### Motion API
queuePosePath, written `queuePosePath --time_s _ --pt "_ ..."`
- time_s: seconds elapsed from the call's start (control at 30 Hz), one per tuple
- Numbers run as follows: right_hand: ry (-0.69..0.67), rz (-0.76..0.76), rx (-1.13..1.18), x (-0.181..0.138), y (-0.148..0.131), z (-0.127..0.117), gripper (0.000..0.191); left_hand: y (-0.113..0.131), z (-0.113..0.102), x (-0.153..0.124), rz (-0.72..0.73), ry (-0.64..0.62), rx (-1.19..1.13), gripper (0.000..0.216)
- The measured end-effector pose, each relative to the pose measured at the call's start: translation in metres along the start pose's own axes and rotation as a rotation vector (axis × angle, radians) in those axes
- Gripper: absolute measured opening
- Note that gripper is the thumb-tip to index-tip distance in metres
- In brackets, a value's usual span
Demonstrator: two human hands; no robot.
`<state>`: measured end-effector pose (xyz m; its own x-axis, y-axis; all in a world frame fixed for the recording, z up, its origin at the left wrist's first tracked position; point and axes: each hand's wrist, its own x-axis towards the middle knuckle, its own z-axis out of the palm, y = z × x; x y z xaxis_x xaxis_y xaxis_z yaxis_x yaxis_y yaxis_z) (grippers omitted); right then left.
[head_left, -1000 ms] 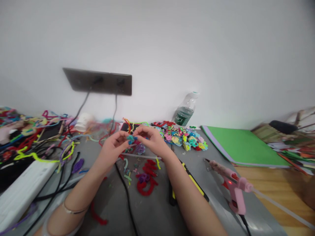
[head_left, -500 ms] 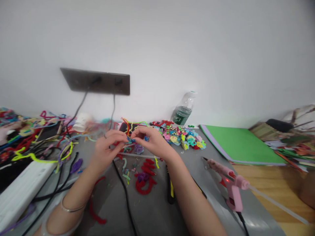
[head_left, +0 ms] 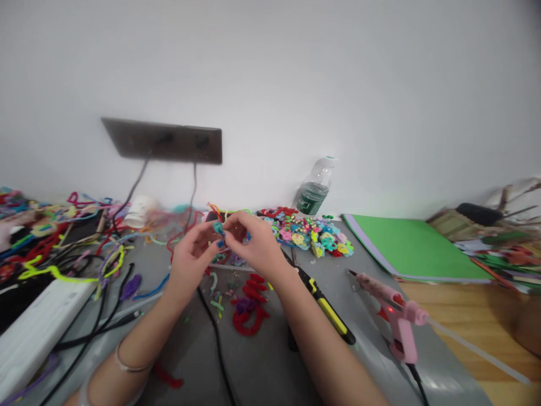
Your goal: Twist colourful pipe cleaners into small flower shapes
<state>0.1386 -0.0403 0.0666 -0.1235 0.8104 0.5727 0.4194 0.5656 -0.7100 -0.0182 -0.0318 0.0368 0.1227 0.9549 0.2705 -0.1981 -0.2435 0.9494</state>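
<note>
Close together above the middle of the grey table, both my hands pinch a small twisted blue pipe cleaner (head_left: pixel 218 228). My left hand (head_left: pixel 189 256) has its thumb and fingers closed on it from the left. From the right, my right hand (head_left: pixel 257 245) grips it with bent fingers and thumb; the fingertips partly hide its shape. Below the hands lies a coiled red pipe-cleaner piece (head_left: pixel 249 322) with a purple part. Black-and-yellow pliers (head_left: pixel 325 310) show beside my right forearm.
A pink glue gun (head_left: pixel 395 310) with a red light stands at the right, near a green sheet (head_left: pixel 409 245). Pipe-cleaner flowers (head_left: pixel 325 237) are heaped below a bottle (head_left: pixel 315 192). A white power strip (head_left: pixel 38 332), black cables and loose pipe cleaners crowd the left.
My left hand has turned and opened out slightly, and the blue piece sits a little higher. My right forearm has shifted left, showing more of the pliers.
</note>
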Motion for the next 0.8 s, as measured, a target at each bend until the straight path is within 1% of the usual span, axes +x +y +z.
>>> queuePosePath --time_s 0.17,0.27,0.37,0.47,0.53,0.63,0.73,0.8 --pt "-0.035 -0.016 0.040 -0.001 0.000 0.005 0.005 -0.005 -0.005 0.002 -0.062 0.016 -0.048 0.029" --pt "-0.072 -0.027 0.052 0.000 0.000 0.005 0.006 -0.007 -0.007 0.005 -0.095 0.058 -0.101 0.027" --pt "-0.107 -0.061 0.022 -0.001 0.002 0.003 0.014 -0.005 -0.005 0.008 -0.133 0.104 -0.159 0.026" --pt "-0.123 -0.097 -0.010 -0.001 0.003 0.000 0.021 0.000 -0.003 0.009 -0.184 0.112 -0.217 0.026" --pt "-0.139 -0.122 -0.023 -0.001 0.002 -0.002 0.021 0.004 -0.003 0.009 -0.231 0.079 -0.244 0.025" --pt "-0.153 -0.148 -0.010 -0.001 0.000 -0.003 0.018 0.007 -0.006 0.009 -0.283 -0.016 -0.263 0.019" --pt "-0.137 -0.144 0.042 0.000 -0.001 -0.005 0.012 0.007 -0.009 0.009 -0.313 -0.107 -0.241 0.017" --pt "-0.125 -0.122 0.091 0.001 -0.001 -0.006 0.008 0.006 -0.009 0.008 -0.312 -0.137 -0.211 0.018"
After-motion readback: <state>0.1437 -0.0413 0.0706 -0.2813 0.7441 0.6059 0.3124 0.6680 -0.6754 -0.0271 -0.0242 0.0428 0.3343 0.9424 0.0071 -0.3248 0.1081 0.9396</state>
